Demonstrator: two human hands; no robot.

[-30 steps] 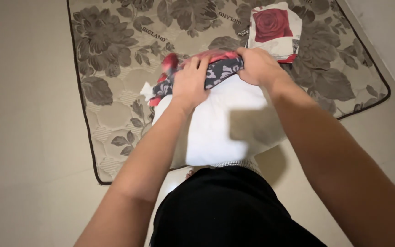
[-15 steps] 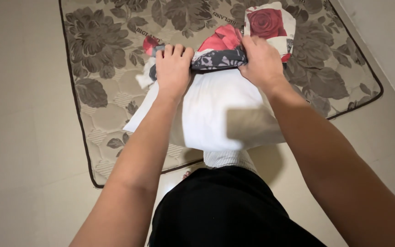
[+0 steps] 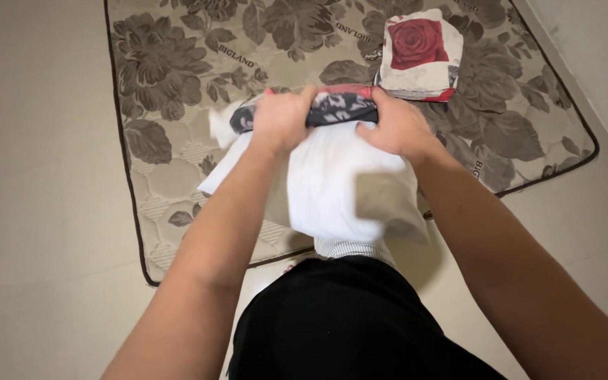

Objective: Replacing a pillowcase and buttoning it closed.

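Hands, left (image 3: 281, 119) and right (image 3: 395, 127), grip the bunched cover (image 3: 336, 107) across the pillow's (image 3: 332, 183) far end, equally near.

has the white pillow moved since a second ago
Yes. The white pillow is bunched narrower between the left hand and right hand, covering less of the floral mat.

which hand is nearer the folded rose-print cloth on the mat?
Right. The right hand grips the pillow edge just below the folded rose-print cloth; the left hand grips the same edge farther to the left.
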